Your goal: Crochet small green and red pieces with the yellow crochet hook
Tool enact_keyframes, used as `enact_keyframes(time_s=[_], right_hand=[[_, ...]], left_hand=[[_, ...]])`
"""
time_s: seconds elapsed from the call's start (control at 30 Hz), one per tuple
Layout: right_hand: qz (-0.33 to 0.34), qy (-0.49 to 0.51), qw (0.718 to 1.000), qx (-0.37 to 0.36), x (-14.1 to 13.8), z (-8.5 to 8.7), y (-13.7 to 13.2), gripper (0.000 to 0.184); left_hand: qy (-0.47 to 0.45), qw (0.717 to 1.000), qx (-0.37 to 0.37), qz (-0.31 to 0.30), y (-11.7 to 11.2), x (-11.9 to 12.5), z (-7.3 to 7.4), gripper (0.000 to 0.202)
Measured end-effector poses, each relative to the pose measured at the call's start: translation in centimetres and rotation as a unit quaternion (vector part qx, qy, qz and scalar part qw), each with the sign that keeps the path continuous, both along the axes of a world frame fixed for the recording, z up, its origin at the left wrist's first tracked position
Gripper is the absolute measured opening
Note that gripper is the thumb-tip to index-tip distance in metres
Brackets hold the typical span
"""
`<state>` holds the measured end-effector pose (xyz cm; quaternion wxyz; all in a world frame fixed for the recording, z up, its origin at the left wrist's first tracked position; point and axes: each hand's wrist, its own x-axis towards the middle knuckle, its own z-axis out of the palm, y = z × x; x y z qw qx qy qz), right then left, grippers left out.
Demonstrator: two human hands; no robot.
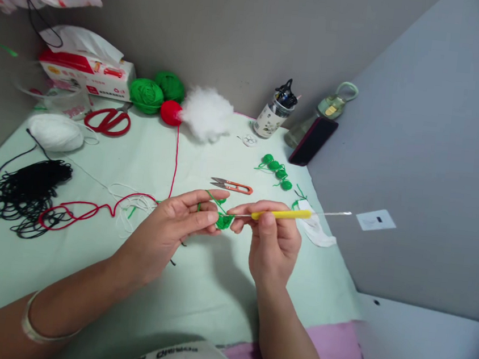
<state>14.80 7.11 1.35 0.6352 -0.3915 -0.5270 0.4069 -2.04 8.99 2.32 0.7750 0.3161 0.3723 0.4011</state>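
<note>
My left hand [184, 216] pinches a small green crochet piece [225, 222] between thumb and fingers. Green yarn runs up from the piece over the left index finger. My right hand [271, 237] grips a crochet hook [282, 214] by its yellow handle, and one metal end reaches to the green piece. The other metal end points out to the right. Where the hook tip meets the stitches is too small to make out. Just beyond the hands lie thread snips [232, 186] with orange handles.
Black yarn [28, 191], white yarn [56, 132] and red scissors [108, 122] lie left. Along the back stand a tissue box [105, 77], green yarn balls [146, 95], white stuffing [207, 113], a pen cup [269, 120] and a phone [313, 141]. Several green crochet balls [280, 173] lie right.
</note>
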Motion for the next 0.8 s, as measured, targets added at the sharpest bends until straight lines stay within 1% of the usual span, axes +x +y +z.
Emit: enact_keyframes(time_s=[0.1, 0.23, 0.3, 0.37, 0.43, 0.5, 0.53, 0.6, 0.63, 0.67, 0.7, 0.73, 0.8], right_hand=[[-0.032, -0.04, 0.998, 0.032, -0.23, 0.03, -0.38, 0.017], [-0.029, -0.048, 0.997, 0.044, -0.3, 0.06, -0.38, 0.02], [-0.038, -0.086, 0.994, 0.062, -0.22, -0.03, -0.29, 0.021], [-0.044, -0.15, 0.981, 0.114, -0.15, -0.2, -0.28, 0.022], [-0.044, -0.226, 0.956, 0.181, -0.16, -0.4, -0.41, 0.024], [-0.063, -0.32, 0.916, 0.235, -0.22, -0.57, -0.66, 0.027], [-0.081, -0.37, 0.889, 0.256, -0.24, -0.63, -0.8, 0.029], [-0.12, -0.449, 0.839, 0.281, -0.25, -0.66, -1.02, 0.035], [-0.13, -0.464, 0.828, 0.287, -0.21, -0.65, -1.07, 0.037], [-0.132, -0.455, 0.833, 0.285, -0.15, -0.61, -1.06, 0.036], [-0.129, -0.422, 0.854, 0.274, -0.06, -0.54, -0.99, 0.034], [-0.125, -0.37, 0.885, 0.252, 0.02, -0.47, -0.86, 0.03], [-0.109, -0.238, 0.946, 0.19, 0.13, -0.3, -0.48, 0.025]], left_hand=[[0.024, 0.999, 0.039, 0.016, 0.0, -0.01, -0.11, 0.028], [0.051, 0.996, 0.07, 0.03, -0.05, -0.16, -0.42, 0.026], [0.069, 0.993, 0.087, 0.042, -0.11, -0.19, -0.59, 0.026], [0.083, 0.989, 0.107, 0.056, -0.23, -0.14, -0.65, 0.027], [0.09, 0.986, 0.123, 0.068, -0.39, 0.0, -0.53, 0.028], [0.079, 0.986, 0.121, 0.082, -0.53, 0.2, -0.3, 0.031], [0.063, 0.989, 0.107, 0.084, -0.55, 0.29, -0.19, 0.034], [0.012, 0.997, 0.046, 0.063, -0.46, 0.42, -0.05, 0.039], [-0.015, 0.999, 0.004, 0.041, -0.34, 0.43, -0.03, 0.041], [-0.039, 0.998, -0.035, 0.018, -0.19, 0.4, -0.05, 0.041], [-0.057, 0.996, -0.065, 0.001, -0.03, 0.33, -0.08, 0.04], [-0.068, 0.994, -0.081, -0.007, 0.13, 0.23, -0.1, 0.038], [-0.074, 0.994, -0.075, 0.004, 0.34, 0.01, -0.07, 0.033]])
